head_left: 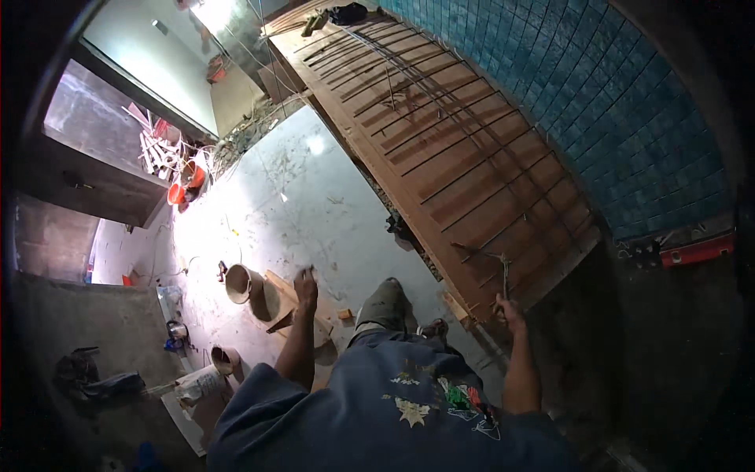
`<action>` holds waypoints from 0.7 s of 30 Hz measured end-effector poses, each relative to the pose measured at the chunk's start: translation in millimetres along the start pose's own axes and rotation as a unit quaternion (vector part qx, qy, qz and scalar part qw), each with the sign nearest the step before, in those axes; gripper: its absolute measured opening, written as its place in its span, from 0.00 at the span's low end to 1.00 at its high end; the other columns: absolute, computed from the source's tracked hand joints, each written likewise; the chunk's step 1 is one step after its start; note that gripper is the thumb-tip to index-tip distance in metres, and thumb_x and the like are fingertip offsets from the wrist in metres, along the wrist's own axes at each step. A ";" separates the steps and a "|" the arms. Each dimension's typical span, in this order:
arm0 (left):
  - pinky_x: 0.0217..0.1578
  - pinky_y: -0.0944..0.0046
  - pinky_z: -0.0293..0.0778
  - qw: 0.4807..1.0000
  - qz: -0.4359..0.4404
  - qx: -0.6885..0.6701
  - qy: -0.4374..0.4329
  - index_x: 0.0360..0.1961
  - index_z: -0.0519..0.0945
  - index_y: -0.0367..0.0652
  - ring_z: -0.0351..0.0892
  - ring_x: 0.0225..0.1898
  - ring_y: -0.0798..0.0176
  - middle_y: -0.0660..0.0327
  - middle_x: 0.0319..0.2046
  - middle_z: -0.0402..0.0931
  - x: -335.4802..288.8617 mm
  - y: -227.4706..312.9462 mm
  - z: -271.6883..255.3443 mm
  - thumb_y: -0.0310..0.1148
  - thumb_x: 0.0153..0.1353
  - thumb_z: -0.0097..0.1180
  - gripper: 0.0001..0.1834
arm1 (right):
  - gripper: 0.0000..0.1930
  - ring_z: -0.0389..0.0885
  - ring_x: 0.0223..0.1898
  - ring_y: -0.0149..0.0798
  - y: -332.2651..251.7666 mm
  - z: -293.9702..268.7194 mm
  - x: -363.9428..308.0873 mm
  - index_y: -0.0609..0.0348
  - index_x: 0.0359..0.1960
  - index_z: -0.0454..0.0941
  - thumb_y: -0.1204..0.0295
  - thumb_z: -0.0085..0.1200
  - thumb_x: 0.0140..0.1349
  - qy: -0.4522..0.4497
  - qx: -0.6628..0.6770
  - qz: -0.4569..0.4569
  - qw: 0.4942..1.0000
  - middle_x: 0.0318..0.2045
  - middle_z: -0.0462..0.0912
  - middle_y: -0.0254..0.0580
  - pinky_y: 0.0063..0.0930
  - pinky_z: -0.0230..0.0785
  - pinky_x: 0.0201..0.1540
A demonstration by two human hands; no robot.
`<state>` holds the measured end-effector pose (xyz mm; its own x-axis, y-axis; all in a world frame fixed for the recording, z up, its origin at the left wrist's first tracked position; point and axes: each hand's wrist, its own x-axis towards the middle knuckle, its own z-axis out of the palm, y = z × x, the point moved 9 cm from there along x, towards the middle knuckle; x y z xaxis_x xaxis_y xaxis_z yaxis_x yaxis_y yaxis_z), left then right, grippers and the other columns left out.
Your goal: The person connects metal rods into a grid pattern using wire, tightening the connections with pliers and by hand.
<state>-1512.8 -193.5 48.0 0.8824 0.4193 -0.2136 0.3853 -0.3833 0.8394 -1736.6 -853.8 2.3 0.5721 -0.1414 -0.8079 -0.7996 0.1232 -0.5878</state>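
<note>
tool [506,270] gripped firmly in the right hand [510,311], its tip over the wooden panel's [515,214] near end, left hand [306,289] up beside a bucket [256,288], can't tell its grip, thin bars [472,140] crossing the panel, blue tiled wall [598,118] beyond

The teal tiled wall [613,110] at two o'clock looks glossy. At one o'clock, thin dark metal rods [454,182] cross a matt brown wooden panel [464,197].

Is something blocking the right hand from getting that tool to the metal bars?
Nothing visible is. The right hand holds the tool over the brown boards, its tip near the metal bars; whether they touch isn't clear.
</note>
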 end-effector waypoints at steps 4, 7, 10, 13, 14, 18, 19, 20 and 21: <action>0.46 0.52 0.75 0.825 0.174 0.536 -0.047 0.41 0.83 0.47 0.80 0.46 0.47 0.49 0.43 0.81 -13.2 -167.5 -30.8 0.36 0.58 0.53 0.12 | 0.24 0.82 0.43 0.53 3.5 -27.8 28.9 0.67 0.47 0.77 0.55 0.58 0.62 0.153 -0.375 -0.072 0.912 0.40 0.83 0.56 0.44 0.72 0.44; 0.40 0.53 0.77 0.799 -0.026 0.560 -0.219 0.40 0.83 0.46 0.83 0.39 0.52 0.49 0.34 0.83 -103.1 -222.0 -62.2 0.36 0.59 0.54 0.11 | 0.32 0.74 0.57 0.60 -49.7 -33.3 68.3 0.71 0.58 0.69 0.58 0.61 0.60 0.184 -0.371 -0.121 0.902 0.55 0.74 0.65 0.46 0.68 0.55; 0.45 0.51 0.79 0.600 0.046 0.656 -0.456 0.42 0.85 0.42 0.83 0.45 0.46 0.49 0.45 0.82 -49.3 -243.4 -4.1 0.38 0.65 0.45 0.17 | 0.17 0.81 0.43 0.46 -102.6 -67.5 79.7 0.70 0.46 0.75 0.65 0.55 0.67 0.358 -0.236 -0.183 0.885 0.39 0.82 0.54 0.39 0.72 0.46; 0.41 0.52 0.79 0.736 0.055 0.612 -0.283 0.43 0.85 0.41 0.84 0.42 0.48 0.48 0.42 0.83 77.7 -157.2 0.4 0.37 0.63 0.46 0.18 | 0.12 0.79 0.34 0.40 -187.4 -74.8 108.8 0.66 0.35 0.76 0.66 0.58 0.64 0.469 -0.249 -0.273 0.802 0.29 0.79 0.48 0.37 0.71 0.39; 0.30 0.50 0.77 0.677 0.425 0.546 -0.251 0.35 0.83 0.43 0.84 0.29 0.49 0.53 0.25 0.82 37.7 -55.4 16.8 0.41 0.62 0.50 0.15 | 0.13 0.83 0.39 0.44 -237.3 -55.9 148.6 0.65 0.39 0.79 0.66 0.58 0.63 0.400 -0.208 -0.307 0.838 0.34 0.82 0.52 0.38 0.73 0.41; 0.24 0.62 0.70 0.951 0.037 0.266 -0.156 0.43 0.85 0.38 0.76 0.23 0.68 0.62 0.20 0.77 173.9 18.7 -28.0 0.40 0.60 0.49 0.20 | 0.17 0.80 0.49 0.58 -396.3 6.1 191.8 0.63 0.46 0.79 0.62 0.57 0.64 0.398 -0.262 -0.271 0.837 0.43 0.83 0.56 0.44 0.73 0.50; 0.23 0.64 0.68 0.958 0.121 0.215 -0.148 0.43 0.85 0.39 0.73 0.22 0.70 0.64 0.20 0.76 186.5 76.5 -14.8 0.38 0.61 0.50 0.18 | 0.17 0.79 0.49 0.58 -420.4 -11.8 216.3 0.62 0.48 0.78 0.62 0.57 0.64 0.429 -0.290 -0.315 0.795 0.44 0.82 0.56 0.45 0.72 0.50; 0.23 0.65 0.69 0.951 0.114 0.245 -0.148 0.44 0.85 0.39 0.73 0.22 0.71 0.65 0.22 0.76 200.7 91.1 -13.6 0.37 0.62 0.50 0.17 | 0.18 0.79 0.50 0.58 -436.1 -20.1 237.0 0.62 0.50 0.77 0.62 0.56 0.64 0.455 -0.316 -0.362 0.750 0.45 0.81 0.56 0.46 0.72 0.51; 0.24 0.66 0.69 0.946 0.094 0.278 -0.138 0.44 0.84 0.39 0.73 0.23 0.71 0.66 0.24 0.77 208.1 92.3 -23.7 0.36 0.63 0.51 0.16 | 0.18 0.79 0.50 0.58 -453.7 -11.1 258.3 0.62 0.50 0.76 0.62 0.56 0.64 0.451 -0.328 -0.348 0.753 0.45 0.81 0.56 0.46 0.72 0.51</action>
<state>-1299.9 -122.1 92.9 0.9570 0.0998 -0.2725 0.2293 -0.8354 0.4995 -1228.2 -957.1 60.7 0.7743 -0.5938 0.2187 -0.4502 -0.7598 -0.4690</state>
